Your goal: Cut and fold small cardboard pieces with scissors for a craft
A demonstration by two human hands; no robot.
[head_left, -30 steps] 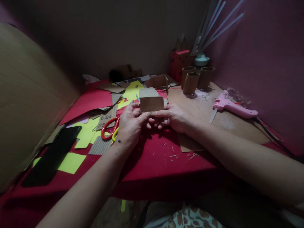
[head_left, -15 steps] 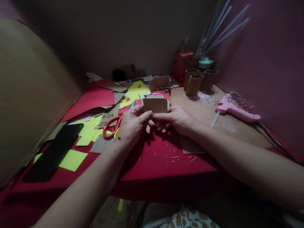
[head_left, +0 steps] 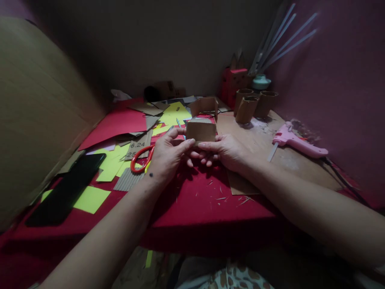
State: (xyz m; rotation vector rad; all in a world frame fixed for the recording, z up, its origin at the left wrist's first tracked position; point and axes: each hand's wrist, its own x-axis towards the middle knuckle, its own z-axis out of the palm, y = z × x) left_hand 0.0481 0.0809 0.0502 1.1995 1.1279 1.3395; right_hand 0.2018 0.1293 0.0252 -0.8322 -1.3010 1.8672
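A small brown cardboard piece (head_left: 201, 131) stands upright between my hands, just above the red table cover (head_left: 192, 200). My left hand (head_left: 171, 152) grips its lower left corner, thumb on the near face. At the lower right edge, my right hand (head_left: 224, 150) pinches it the same way. The fingertips of both hands meet below the piece, and its far side is hidden. Red-handled scissors (head_left: 142, 159) lie beside my left wrist, their blades partly covered by that hand. Behind the held piece stands a bent cardboard strip (head_left: 204, 106).
A pink glue gun (head_left: 296, 141) rests on a cardboard sheet (head_left: 300, 172) at the right, its cord trailing off. Behind it stand several cardboard tubes (head_left: 246, 110). Left are a black phone (head_left: 66, 190), yellow paper (head_left: 92, 199) and red paper (head_left: 120, 124). Glue sticks (head_left: 288, 36) lean by the wall.
The held cardboard piece has shifted slightly to the right and tilted a little. Both hands keep their hold, with the fingers slightly rearranged. The camera view has moved a little.
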